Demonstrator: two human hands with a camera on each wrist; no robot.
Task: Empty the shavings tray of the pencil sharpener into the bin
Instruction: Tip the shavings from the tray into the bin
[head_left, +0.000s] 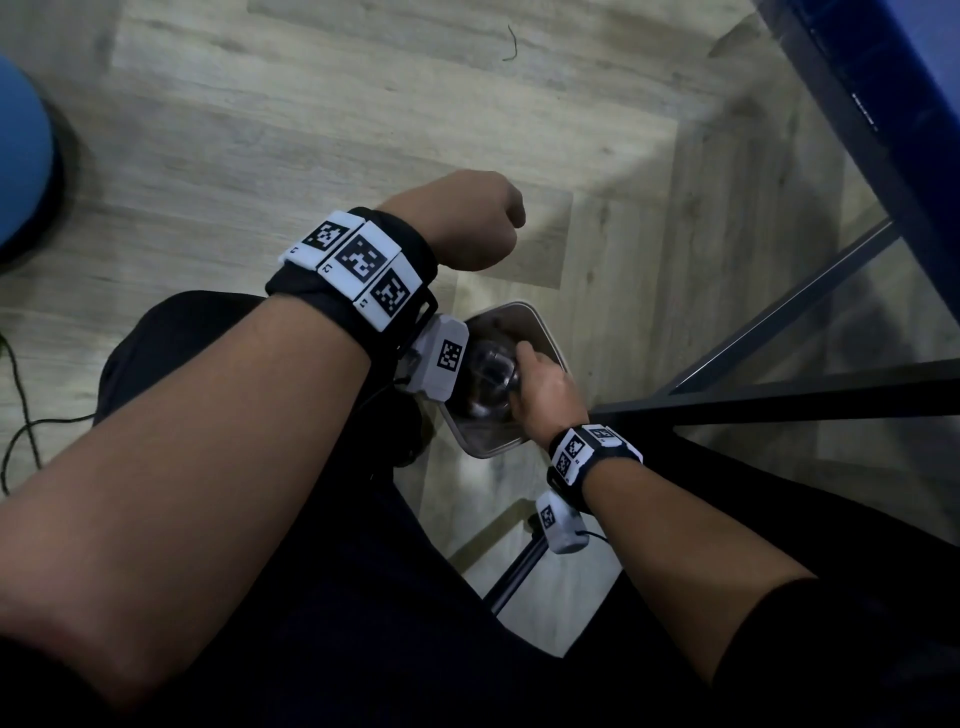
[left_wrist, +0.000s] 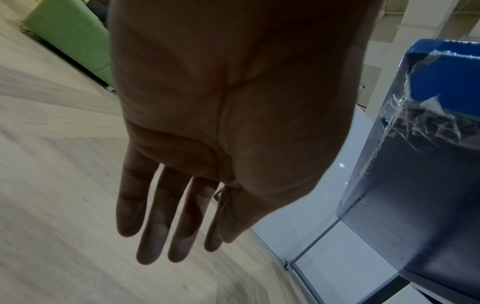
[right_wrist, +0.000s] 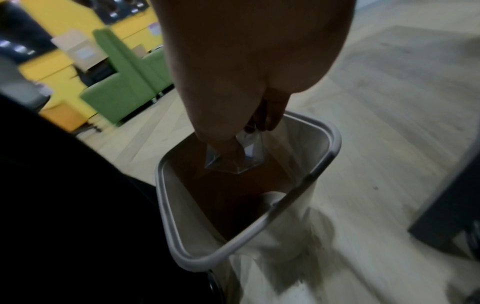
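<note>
The clear plastic shavings tray (head_left: 491, 371) hangs over the mouth of the white bin (head_left: 551, 332), which stands on the floor beside my knee. My right hand (head_left: 545, 387) grips the tray from above. In the right wrist view the tray (right_wrist: 233, 164) is tilted, just inside the bin's rim (right_wrist: 335, 142), with my right hand's fingers (right_wrist: 221, 142) curled round it. The bin's inside is dark and its contents are unclear. My left hand (head_left: 470, 223) hovers above the floor beyond the bin; its fingers (left_wrist: 153, 226) are straight and hold nothing. The sharpener body is out of view.
A blue-topped table (head_left: 893, 130) with black frame bars (head_left: 779, 395) stands close on the right of the bin. A blue stool (head_left: 21, 156) and a cable (head_left: 21, 405) lie at the left. A green sofa (left_wrist: 72, 39) stands farther off on the wooden floor.
</note>
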